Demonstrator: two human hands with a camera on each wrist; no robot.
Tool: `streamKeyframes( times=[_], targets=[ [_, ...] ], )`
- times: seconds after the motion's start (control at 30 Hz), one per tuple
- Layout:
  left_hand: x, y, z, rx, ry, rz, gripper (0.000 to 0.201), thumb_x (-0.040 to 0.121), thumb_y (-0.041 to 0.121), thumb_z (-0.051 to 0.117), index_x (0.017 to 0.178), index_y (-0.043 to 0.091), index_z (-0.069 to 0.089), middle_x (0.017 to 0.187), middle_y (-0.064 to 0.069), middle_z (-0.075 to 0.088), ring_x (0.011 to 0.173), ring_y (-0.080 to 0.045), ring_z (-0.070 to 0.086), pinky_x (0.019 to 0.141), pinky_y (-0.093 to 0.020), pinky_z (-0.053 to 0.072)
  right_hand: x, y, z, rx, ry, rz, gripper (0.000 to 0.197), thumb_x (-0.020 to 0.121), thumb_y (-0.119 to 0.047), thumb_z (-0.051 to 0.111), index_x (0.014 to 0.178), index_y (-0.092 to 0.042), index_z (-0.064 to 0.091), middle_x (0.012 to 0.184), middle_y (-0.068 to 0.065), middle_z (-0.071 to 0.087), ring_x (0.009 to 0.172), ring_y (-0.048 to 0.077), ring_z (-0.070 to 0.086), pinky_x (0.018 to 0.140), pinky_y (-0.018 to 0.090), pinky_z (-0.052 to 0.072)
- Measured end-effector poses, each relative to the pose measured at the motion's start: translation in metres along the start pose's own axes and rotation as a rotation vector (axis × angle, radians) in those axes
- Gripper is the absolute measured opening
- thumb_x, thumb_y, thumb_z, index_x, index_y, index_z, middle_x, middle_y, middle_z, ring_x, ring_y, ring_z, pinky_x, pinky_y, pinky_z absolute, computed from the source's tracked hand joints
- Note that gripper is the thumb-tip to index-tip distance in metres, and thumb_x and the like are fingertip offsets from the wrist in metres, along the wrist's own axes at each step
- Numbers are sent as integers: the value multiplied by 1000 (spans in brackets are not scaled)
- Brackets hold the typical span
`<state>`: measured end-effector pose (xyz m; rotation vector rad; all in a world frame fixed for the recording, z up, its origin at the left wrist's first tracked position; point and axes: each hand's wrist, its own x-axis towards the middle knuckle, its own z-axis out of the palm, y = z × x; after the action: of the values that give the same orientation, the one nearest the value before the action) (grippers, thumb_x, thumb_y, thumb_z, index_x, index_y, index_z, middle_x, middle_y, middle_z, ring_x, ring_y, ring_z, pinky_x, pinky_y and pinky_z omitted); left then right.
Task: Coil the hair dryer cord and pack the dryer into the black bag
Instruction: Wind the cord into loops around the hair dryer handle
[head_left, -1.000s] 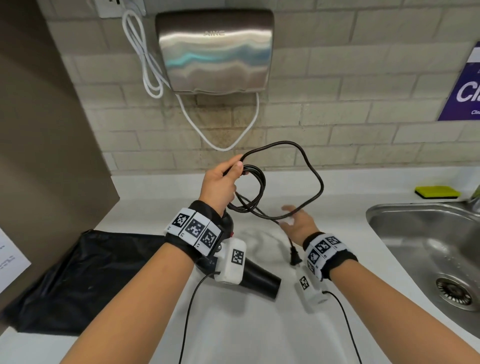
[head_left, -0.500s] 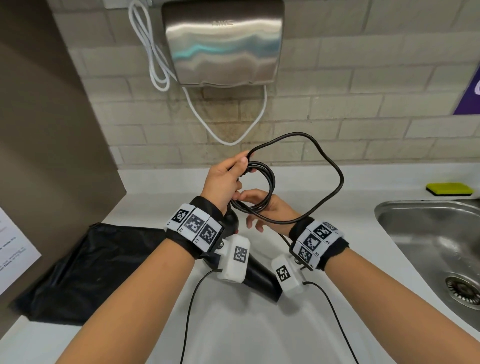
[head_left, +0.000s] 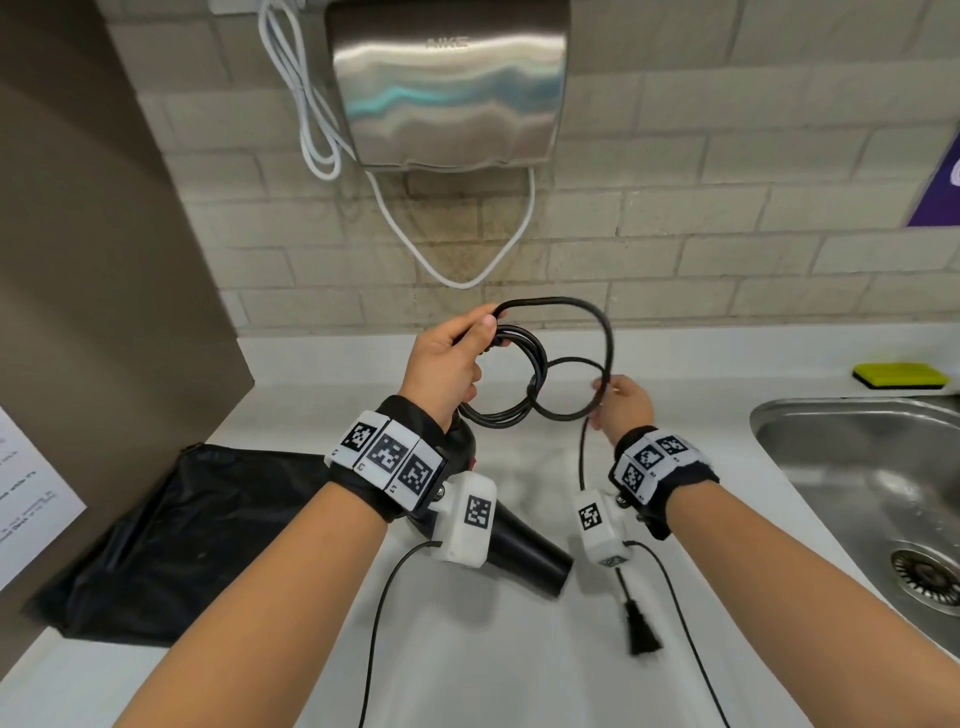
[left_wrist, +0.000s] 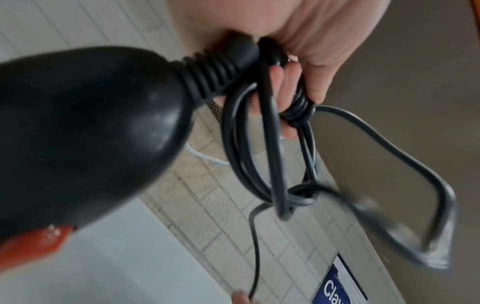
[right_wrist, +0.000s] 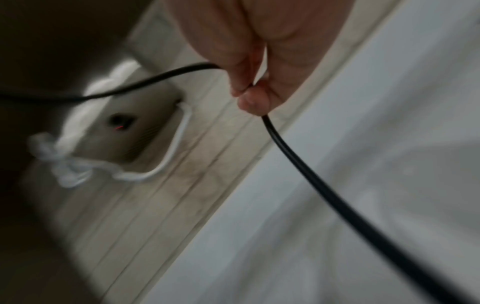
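**Cord looped between both hands**

Bag (head_left: 171, 540) lies flat at left. Left hand (head_left: 447, 364) grips coiled cord (head_left: 511, 384), dryer (head_left: 519, 556) hanging below it over the counter (head_left: 467, 649). Right hand (head_left: 623, 402) pinches the loose strand, plug (head_left: 641, 636) dangling. Sink (head_left: 831, 441) right.

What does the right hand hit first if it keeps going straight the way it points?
Likely the tiled wall. The right hand, pinching the cord, points away over the counter; nothing else shows in that line, though depth is unclear.
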<state>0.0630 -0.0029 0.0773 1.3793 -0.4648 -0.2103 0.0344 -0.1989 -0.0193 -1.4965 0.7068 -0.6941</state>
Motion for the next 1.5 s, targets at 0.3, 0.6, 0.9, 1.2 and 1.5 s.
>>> streamKeyframes(
  times=[0.3,0.6,0.9,1.2,1.5],
  targets=[
    [0,-1,2,18,10,8,18,96,17,49,106,19,64,77,-1,63,35,-2,23,35,-14,20,15,-9,-33,127,32,-4,30,96,-2,36,123,-4,48,103,10,48,64,9,58,54,16,51],
    [6,-3,9,70,100,17,9,94,19,52,91,20,61,76,1,61,35,-2,28,34,-14,25,-62,-80,0,232,-360,-416,34,101,-29,23,99,-21,56,75,-4,50,53,1,40,48,11,30],
    [8,-1,9,43,149,-5,12,94,22,53,84,23,59,76,2,63,35,-2,30,35,-13,25,-70,-82,9,325,-403,-525,36,91,3,47,114,-25,51,75,-1,51,46,-1,41,47,11,36],
    [6,-1,7,59,75,-1,8,94,22,53,87,23,58,79,-2,62,34,-1,29,35,-13,24,-63,-62,15,-134,-312,-660,32,81,4,59,84,-25,47,90,-14,58,65,9,53,63,15,44],
    [4,0,7,137,5,12,15,95,21,51,85,26,62,75,1,63,37,-4,29,36,-15,25,-64,-73,22,-78,-249,-897,18,82,-13,56,87,0,67,77,-16,53,73,-10,53,66,4,37]
  ],
)
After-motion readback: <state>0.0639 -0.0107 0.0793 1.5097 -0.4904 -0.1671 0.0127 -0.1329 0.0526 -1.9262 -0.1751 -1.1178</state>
